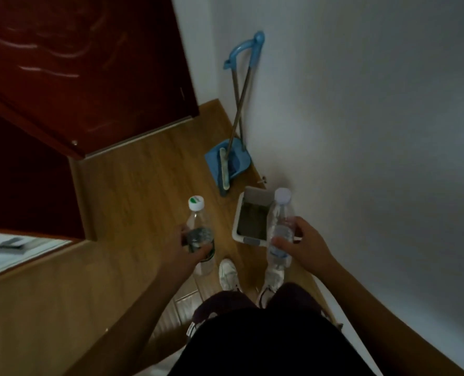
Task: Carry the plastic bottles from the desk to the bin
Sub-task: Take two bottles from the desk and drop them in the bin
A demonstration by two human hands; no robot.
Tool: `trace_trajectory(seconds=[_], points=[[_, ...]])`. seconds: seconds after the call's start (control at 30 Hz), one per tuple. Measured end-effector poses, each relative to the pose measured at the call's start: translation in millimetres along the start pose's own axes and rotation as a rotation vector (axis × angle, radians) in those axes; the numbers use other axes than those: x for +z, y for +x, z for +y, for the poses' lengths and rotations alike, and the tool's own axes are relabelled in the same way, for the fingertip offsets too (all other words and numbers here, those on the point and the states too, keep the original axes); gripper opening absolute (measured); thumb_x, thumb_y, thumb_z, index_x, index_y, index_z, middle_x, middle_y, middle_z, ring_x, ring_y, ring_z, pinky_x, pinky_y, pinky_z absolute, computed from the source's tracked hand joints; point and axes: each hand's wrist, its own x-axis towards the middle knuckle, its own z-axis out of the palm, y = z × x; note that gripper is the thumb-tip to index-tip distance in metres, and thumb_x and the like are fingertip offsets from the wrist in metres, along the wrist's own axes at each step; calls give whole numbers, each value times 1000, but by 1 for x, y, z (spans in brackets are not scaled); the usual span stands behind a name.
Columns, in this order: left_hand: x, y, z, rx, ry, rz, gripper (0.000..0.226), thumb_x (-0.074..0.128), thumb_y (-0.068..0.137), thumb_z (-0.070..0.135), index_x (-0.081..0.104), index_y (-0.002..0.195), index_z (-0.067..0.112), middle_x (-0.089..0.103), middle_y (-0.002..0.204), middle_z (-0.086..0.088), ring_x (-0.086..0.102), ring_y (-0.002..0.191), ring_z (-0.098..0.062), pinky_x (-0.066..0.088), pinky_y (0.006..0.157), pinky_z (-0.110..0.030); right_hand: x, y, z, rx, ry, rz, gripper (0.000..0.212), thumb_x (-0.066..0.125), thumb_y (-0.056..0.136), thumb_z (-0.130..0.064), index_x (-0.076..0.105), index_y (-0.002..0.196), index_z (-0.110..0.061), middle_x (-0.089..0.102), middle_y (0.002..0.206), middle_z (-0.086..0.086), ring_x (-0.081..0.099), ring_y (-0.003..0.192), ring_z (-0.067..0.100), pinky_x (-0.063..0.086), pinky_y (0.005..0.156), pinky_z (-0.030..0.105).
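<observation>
Shoes first: a white pair at the bottom of the view, standing on the wooden floor, toes pointing ahead. Just above them, both arms are out in front. The left hand has its fingers curled round the middle of a clear plastic bottle with a green-and-white cap, the thumb lying across the label. The bottle is held roughly upright above the floor, cap away from the body. The right hand wraps a second clear bottle, this one white-capped, with thumb and fingers closed round its lower half. In this view it overlaps the right edge of the bin, though whether it is actually over the opening is hard to call from this angle.

The bin is a white rectangular tub with a dark inside, standing on the floor against the white wall, right in front of the shoes. Beyond it, a blue dustpan and a broom lean against that same wall, their long handles crossing. Further left, a dark red door closes off the corner.
</observation>
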Motion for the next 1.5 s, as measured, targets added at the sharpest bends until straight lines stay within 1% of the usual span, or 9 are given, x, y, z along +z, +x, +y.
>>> trace_trajectory(seconds=[0.13, 0.3, 0.47, 0.57, 0.7, 0.8, 1.17, 1.37, 1.5], points=[[15, 41, 24, 68, 64, -58, 72, 82, 65, 55, 52, 123, 23, 66, 119, 0, 66, 109, -14, 60, 88, -40, -1, 24, 6, 9, -17, 23, 89, 65, 53, -85, 52, 121, -28, 64, 108, -14, 65, 97, 3, 56, 84, 28], [57, 81, 21, 79, 52, -100, 56, 84, 76, 36, 53, 121, 27, 64, 114, 12, 62, 106, -2, 54, 84, -25, 15, 62, 41, 78, -13, 48, 79, 68, 66, -75, 54, 124, -22, 65, 113, -6, 64, 99, 9, 56, 92, 35], [122, 132, -36, 22, 9, -77, 75, 86, 73, 37, 51, 138, 25, 58, 129, 9, 58, 115, -4, 56, 90, -28, 45, 121, 105, 207, 66, -14, 63, 78, 80, -39, 49, 134, -25, 61, 124, -9, 59, 101, 0, 48, 84, 17], [165, 165, -78, -27, -15, -81, 70, 88, 71, 32, 53, 132, 26, 62, 126, 8, 61, 113, -6, 59, 92, -39, 75, 162, 151, 223, -14, 41, 48, 75, 83, -39, 55, 123, -23, 65, 111, -10, 63, 89, 0, 42, 71, 8], [205, 214, -117, 3, -88, -76, 64, 87, 74, 27, 50, 126, 35, 62, 122, 14, 61, 110, -1, 60, 90, -35, 106, 219, 195, 149, -37, 64, 27, 76, 84, -32, 55, 100, -32, 60, 89, -20, 60, 79, -17, 43, 65, 1], [228, 249, -137, 67, -96, -34, 64, 86, 74, 25, 47, 118, 50, 63, 126, 10, 63, 116, -8, 59, 93, -37, 120, 255, 227, 115, 17, 86, 34, 80, 81, -24, 53, 98, -36, 61, 93, -20, 58, 82, -23, 42, 66, -4], [276, 281, -155, 27, 8, -102, 69, 86, 71, 33, 53, 132, 28, 64, 125, 10, 61, 115, -8, 58, 95, -39, 136, 282, 272, 175, 50, 80, 45, 84, 76, -14, 52, 97, -37, 60, 91, -23, 56, 80, -27, 41, 65, -5], [288, 292, -164, 6, 36, -66, 72, 86, 72, 32, 51, 135, 29, 63, 129, 8, 60, 120, -10, 58, 95, -36, 140, 295, 279, 146, 34, 44, 64, 83, 67, -45, 54, 120, -22, 67, 109, -9, 66, 98, 5, 59, 86, 34], [285, 294, -170, 14, 118, -104, 66, 84, 72, 38, 55, 130, 23, 67, 122, 6, 64, 111, -8, 57, 90, -28, 140, 289, 285, 194, 24, -13, 62, 82, 78, -23, 48, 129, -15, 56, 105, -14, 60, 95, 4, 47, 81, 13]])
